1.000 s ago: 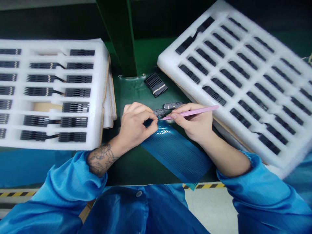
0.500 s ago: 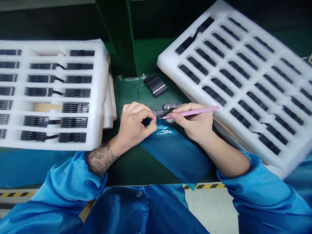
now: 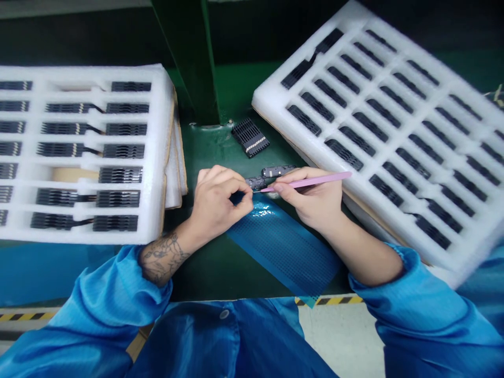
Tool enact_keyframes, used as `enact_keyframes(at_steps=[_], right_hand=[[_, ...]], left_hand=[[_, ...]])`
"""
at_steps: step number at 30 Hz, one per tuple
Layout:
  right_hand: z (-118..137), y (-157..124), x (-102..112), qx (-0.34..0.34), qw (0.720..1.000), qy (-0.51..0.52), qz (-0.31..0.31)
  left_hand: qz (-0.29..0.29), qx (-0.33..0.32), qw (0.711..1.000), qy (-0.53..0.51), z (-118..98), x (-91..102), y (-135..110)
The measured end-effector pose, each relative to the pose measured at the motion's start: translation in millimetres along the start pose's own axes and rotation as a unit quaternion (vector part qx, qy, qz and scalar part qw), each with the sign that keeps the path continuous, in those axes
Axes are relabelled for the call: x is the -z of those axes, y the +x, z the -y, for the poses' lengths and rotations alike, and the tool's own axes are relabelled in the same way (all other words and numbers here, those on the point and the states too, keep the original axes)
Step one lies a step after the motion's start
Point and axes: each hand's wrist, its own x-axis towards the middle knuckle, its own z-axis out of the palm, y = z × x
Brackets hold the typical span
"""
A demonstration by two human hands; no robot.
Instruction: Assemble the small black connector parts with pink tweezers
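My right hand [image 3: 313, 197] holds pink tweezers [image 3: 315, 180] like a pen, their tips pointing left. Thumb and forefinger of my left hand [image 3: 222, 199] are pinched together right at those tips; what is between them is too small to make out. A small black electronic part [image 3: 256, 182] lies just beyond the fingertips, partly covered by the left hand. Joined or close to it on the right is a longer black piece [image 3: 277, 171]. Beneath both hands stretches a blue perforated-looking sheet [image 3: 287, 247] with rows of tiny marks, shiny at its upper end.
A stack of slim black parts [image 3: 250, 137] lies farther back, near a green post [image 3: 192, 63]. White foam trays holding rows of black parts stand at left [image 3: 155, 157] and right [image 3: 271, 94]. Another blue sheet [image 3: 51, 270] lies at the left front.
Both hands stay almost in place, the tweezer tips still at the left fingertips. The whole view has shifted very slightly.
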Motion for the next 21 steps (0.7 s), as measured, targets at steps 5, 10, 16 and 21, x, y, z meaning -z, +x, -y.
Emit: enact_keyframes(at_steps=[5, 10, 16, 21], right_hand=[[-0.6, 0.1, 0.1, 0.009, 1.0, -0.001, -0.003], [-0.6, 0.2, 0.0, 0.016, 1.0, 0.01, 0.0], [-0.8, 1.9, 0.2, 0.006, 1.0, 0.006, -0.003], [0.1, 1.0, -0.5, 0.011, 1.0, 0.009, -0.002]], left_hand=[[-0.005, -0.003, 1.0, -0.002, 0.0, 0.0, 0.3], [-0.007, -0.005, 1.0, -0.003, -0.1, -0.4, -0.4], [-0.004, -0.002, 1.0, -0.002, -0.3, -0.2, -0.2], [-0.006, -0.001, 1.0, -0.001, 0.0, -0.4, -0.1]])
